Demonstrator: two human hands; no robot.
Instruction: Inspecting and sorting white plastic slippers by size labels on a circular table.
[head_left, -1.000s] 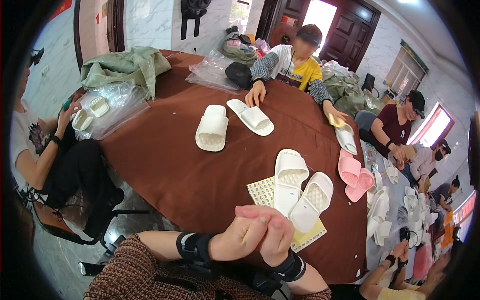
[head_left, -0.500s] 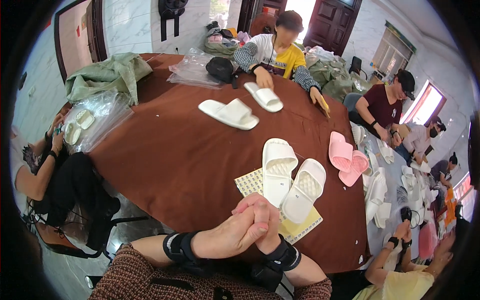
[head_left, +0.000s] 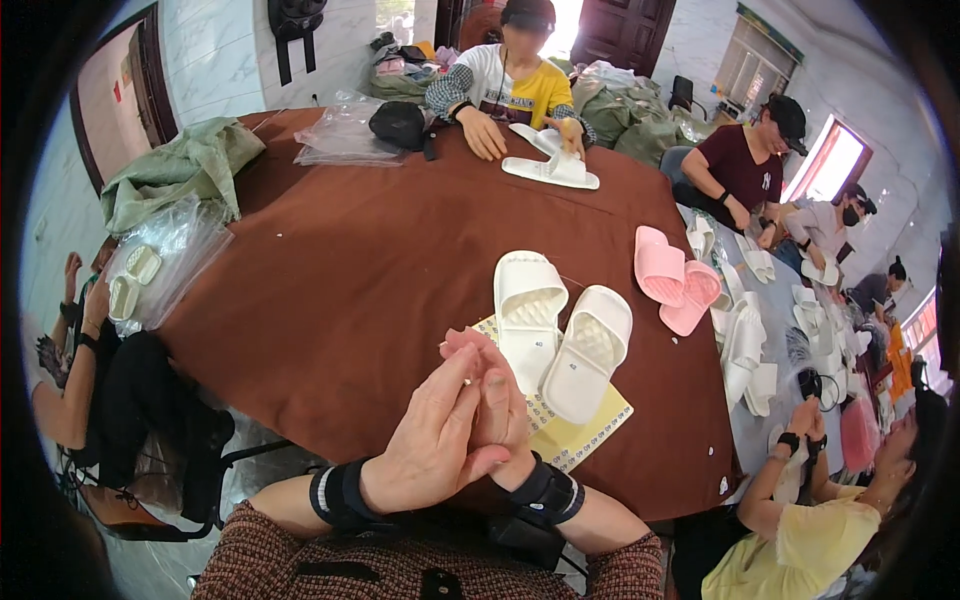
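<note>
My left hand [head_left: 420,425] and my right hand [head_left: 507,425] meet palm to palm above the near table edge, fingers mostly stretched out. Tiny white specks show at the fingers; what they are is too small to tell. Just beyond lie two white slide slippers side by side, toes away from me: the left slipper [head_left: 530,300] and the right slipper [head_left: 580,375], each with a small printed mark on its insole. Under them is a yellow sticker sheet [head_left: 595,425], partly hidden by the slippers and my hands.
Pink slippers [head_left: 690,300] lie right on the brown tablecloth [head_left: 330,300]. Across, a co-worker [head_left: 520,90] handles white slippers [head_left: 550,172]. A black cap [head_left: 398,125] and plastic bags sit at the far left. More people and slippers line the grey table [head_left: 775,390].
My clasped fingers have come apart and straightened, palms now together. The co-worker across has drawn the white slippers closer to their body. The view has shifted slightly.
</note>
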